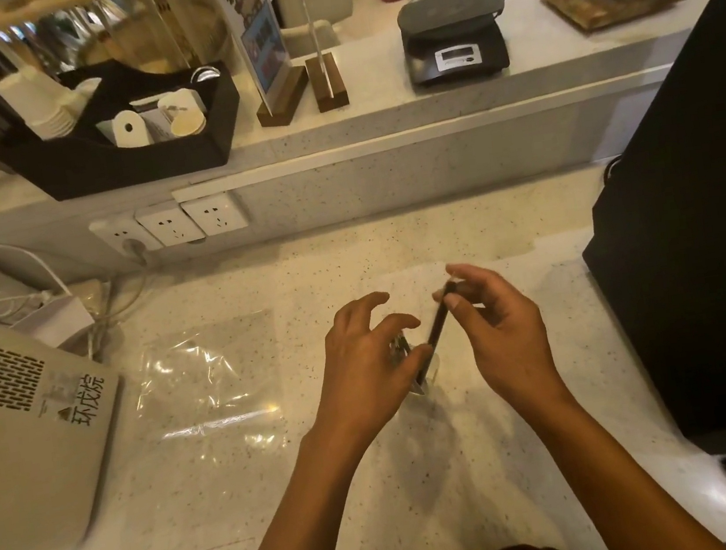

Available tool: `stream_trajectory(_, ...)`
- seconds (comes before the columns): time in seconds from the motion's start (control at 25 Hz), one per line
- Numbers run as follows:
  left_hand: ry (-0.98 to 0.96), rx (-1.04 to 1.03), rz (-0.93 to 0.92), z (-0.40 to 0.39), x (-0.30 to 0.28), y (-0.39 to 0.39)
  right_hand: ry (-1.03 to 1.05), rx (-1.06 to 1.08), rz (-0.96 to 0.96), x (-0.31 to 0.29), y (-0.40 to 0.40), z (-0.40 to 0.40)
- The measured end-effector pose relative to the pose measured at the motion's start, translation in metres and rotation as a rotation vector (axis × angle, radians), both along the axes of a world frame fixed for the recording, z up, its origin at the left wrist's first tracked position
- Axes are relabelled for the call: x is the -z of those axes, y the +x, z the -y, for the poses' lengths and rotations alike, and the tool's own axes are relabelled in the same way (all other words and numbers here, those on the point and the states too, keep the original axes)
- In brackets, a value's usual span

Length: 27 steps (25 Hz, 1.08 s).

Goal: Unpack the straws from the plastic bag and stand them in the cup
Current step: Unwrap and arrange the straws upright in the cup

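A dark straw (438, 328) slants from my right hand (500, 334) down into a small clear cup (427, 374) on the speckled counter. My right thumb and fingers pinch the straw's upper end. My left hand (366, 366) curls around the cup's left side and hides most of it, with the upper fingers spread. The clear plastic bag (210, 387) lies flat and crumpled on the counter to the left of my hands; I see no straws in it.
A beige machine (17, 435) with white cables fills the left. A large black appliance (700, 253) stands at the right. Wall sockets (170, 226) sit below a raised ledge holding a black organizer (128, 153), sign stands and a scale (455, 41).
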<state>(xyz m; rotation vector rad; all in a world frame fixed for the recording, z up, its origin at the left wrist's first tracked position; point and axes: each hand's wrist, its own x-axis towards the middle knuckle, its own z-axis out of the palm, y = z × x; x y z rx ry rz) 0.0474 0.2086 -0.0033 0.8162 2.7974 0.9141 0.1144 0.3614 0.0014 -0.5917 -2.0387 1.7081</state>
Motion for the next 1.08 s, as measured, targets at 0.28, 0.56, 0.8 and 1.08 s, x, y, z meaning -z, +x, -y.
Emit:
stream_trajectory(0.28, 0.173, 0.01, 0.1, -0.009, -0.044, 0.015, 0.002, 0.046, -0.265, -0.091, -0.022, -0.003)
stream_trajectory(0.56, 0.523, 0.104, 0.426, -0.007, -0.084, 0.036, -0.016, 0.035, -0.305, -0.11, -0.025, 0.01)
stream_trajectory(0.8, 0.513, 0.098, 0.491, -0.001, -0.089, 0.038, -0.025, 0.037, -0.273, -0.108, -0.024, 0.012)
stream_trajectory(1.08, 0.439, 0.119, 0.651, 0.027, -0.071, 0.052, -0.018, 0.097, -0.195, -0.093, -0.001, -0.012)
